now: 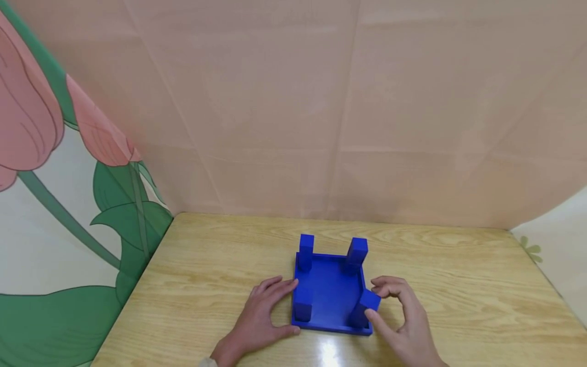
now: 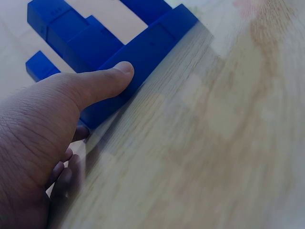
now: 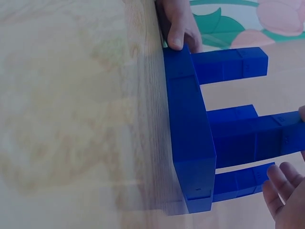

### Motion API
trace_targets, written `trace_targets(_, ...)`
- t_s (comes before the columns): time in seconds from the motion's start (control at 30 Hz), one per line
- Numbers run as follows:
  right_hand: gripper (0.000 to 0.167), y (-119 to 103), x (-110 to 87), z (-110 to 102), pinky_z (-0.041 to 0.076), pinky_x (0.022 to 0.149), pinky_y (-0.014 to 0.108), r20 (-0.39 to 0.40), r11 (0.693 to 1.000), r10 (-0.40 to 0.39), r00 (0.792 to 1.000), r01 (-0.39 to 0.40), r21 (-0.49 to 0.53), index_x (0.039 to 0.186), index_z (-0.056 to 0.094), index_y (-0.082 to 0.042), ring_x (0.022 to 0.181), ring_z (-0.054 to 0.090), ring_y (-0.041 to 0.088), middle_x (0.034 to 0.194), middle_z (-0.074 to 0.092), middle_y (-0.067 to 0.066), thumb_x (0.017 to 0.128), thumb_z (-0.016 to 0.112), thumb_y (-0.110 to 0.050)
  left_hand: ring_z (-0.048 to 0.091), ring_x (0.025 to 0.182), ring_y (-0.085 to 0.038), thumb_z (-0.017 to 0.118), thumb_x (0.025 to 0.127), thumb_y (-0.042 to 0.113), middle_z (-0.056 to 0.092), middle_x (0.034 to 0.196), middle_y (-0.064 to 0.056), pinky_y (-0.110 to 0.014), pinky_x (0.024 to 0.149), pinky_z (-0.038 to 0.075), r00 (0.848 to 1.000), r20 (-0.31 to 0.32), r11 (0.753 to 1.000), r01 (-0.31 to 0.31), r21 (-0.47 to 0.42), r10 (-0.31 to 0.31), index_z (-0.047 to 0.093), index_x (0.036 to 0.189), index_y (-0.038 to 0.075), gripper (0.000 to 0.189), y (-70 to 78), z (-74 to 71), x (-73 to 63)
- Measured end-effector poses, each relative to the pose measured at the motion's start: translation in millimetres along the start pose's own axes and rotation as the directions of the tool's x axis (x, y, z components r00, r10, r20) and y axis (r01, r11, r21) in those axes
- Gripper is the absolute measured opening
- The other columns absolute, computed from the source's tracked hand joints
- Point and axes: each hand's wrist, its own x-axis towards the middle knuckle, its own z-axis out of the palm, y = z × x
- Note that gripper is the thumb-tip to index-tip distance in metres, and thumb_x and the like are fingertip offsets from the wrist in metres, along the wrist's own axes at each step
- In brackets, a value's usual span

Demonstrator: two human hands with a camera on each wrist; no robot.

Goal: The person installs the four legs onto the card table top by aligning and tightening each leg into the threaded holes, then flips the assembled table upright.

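Observation:
On the table lies a shallow blue square tray (image 1: 332,293) with a square post rising at each corner. My left hand (image 1: 266,316) holds its near left corner, fingers along the left side. In the left wrist view the thumb (image 2: 125,67) presses flat against the near wall. My right hand (image 1: 405,316) pinches the top of the near right post (image 1: 369,300) between thumb and fingers. That post looks slightly turned against the corner. In the right wrist view its lower end (image 3: 233,143) meets the tray, while other fingers (image 3: 281,186) hang free of it.
The light wood table (image 1: 206,265) runs back to a pinkish cloth backdrop (image 1: 275,127). A cloth printed with flowers and leaves (image 1: 128,214) hangs at the left, and a pale cloth (image 1: 559,250) at the right. The far left post (image 1: 305,250) and far right post (image 1: 357,250) stand upright.

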Motion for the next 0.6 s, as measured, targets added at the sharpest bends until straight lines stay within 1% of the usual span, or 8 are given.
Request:
trace_targets(0.07,0.05,1,0.0,0,0.05,0.101,0.012,0.001,1.0,-0.012,1.0,0.012,0.003,0.109,0.065,-0.001,0.116,0.068,0.01,0.123,0.071,0.014,0.07,0.089,0.018,0.045,0.157,-0.029,0.093,0.082,0.058,0.055,0.166,0.014,-0.07,0.119,0.044,1.0,-0.001,1.0,-0.002,0.003,0.002,0.051,0.167,0.037,0.097,0.3,-0.1,0.0)
trace_targets(0.13,0.048,4,0.3,0,0.05,0.099,0.014,0.0,0.998,-0.057,0.998,0.057,0.033,0.114,0.066,0.004,0.115,0.068,0.012,0.124,0.07,0.016,0.073,0.088,0.015,0.044,0.157,-0.029,0.093,0.082,0.058,0.055,0.166,0.014,-0.07,0.119,0.044,1.0,0.0,1.0,0.0,0.003,0.0,0.051,0.167,0.037,0.097,0.5,-0.2,0.0)
trace_targets(0.27,0.045,11,2.2,1,0.05,0.1,0.021,-0.004,0.977,-0.185,0.983,0.184,0.108,0.13,0.064,0.015,0.115,0.066,0.016,0.126,0.07,0.014,0.089,0.077,0.004,0.044,0.158,-0.028,0.093,0.082,0.058,0.055,0.166,0.015,-0.07,0.12,0.043,1.0,0.002,1.0,0.001,0.0,-0.001,0.051,0.167,0.037,0.097,-0.2,0.3,-0.1)
trace_targets(0.33,0.042,13,2.4,1,0.05,0.102,0.022,0.001,0.967,-0.223,0.975,0.222,0.123,0.135,0.064,0.017,0.114,0.065,0.018,0.128,0.07,0.014,0.097,0.07,0.002,0.044,0.158,-0.028,0.094,0.082,0.058,0.054,0.166,0.015,-0.07,0.12,0.043,1.0,0.003,1.0,0.002,-0.002,-0.002,0.051,0.167,0.037,0.097,-0.8,0.7,-0.2)
trace_targets(0.37,0.039,13,2.2,0,0.049,0.103,0.021,0.011,0.968,-0.225,0.974,0.222,0.116,0.137,0.065,0.015,0.116,0.065,0.017,0.129,0.07,0.013,0.1,0.067,0.001,0.044,0.158,-0.028,0.094,0.082,0.058,0.054,0.166,0.015,-0.07,0.121,0.042,1.0,0.003,1.0,0.002,-0.003,-0.002,0.051,0.167,0.037,0.097,-1.1,0.9,-0.2)
trace_targets(0.43,0.038,12,1.0,0,0.047,0.107,0.018,0.037,0.975,-0.208,0.977,0.204,0.087,0.138,0.068,0.01,0.121,0.063,0.015,0.132,0.068,0.013,0.1,0.064,0.004,0.043,0.158,-0.028,0.094,0.082,0.059,0.054,0.166,0.015,-0.07,0.121,0.042,1.0,0.003,1.0,0.001,-0.006,-0.001,0.051,0.167,0.038,0.097,-1.6,1.1,-0.2)
trace_targets(0.53,0.045,7,-1.2,-1,0.045,0.112,0.015,0.07,0.987,-0.159,0.985,0.156,0.041,0.138,0.072,0.001,0.128,0.061,0.012,0.134,0.067,0.013,0.094,0.067,0.011,0.043,0.159,-0.028,0.093,0.082,0.06,0.054,0.167,0.015,-0.07,0.121,0.042,1.0,0.004,1.0,0.003,-0.014,-0.003,0.051,0.167,0.038,0.098,-1.9,1.0,-0.1)
trace_targets(0.6,0.049,6,-1.6,-1,0.045,0.111,0.015,0.073,0.989,-0.146,0.987,0.144,0.032,0.136,0.073,0.0,0.129,0.061,0.012,0.134,0.066,0.013,0.089,0.072,0.012,0.043,0.159,-0.028,0.093,0.082,0.061,0.054,0.167,0.015,-0.07,0.121,0.042,1.0,0.005,1.0,0.004,-0.016,-0.004,0.051,0.167,0.038,0.097,-1.6,0.7,-0.1)
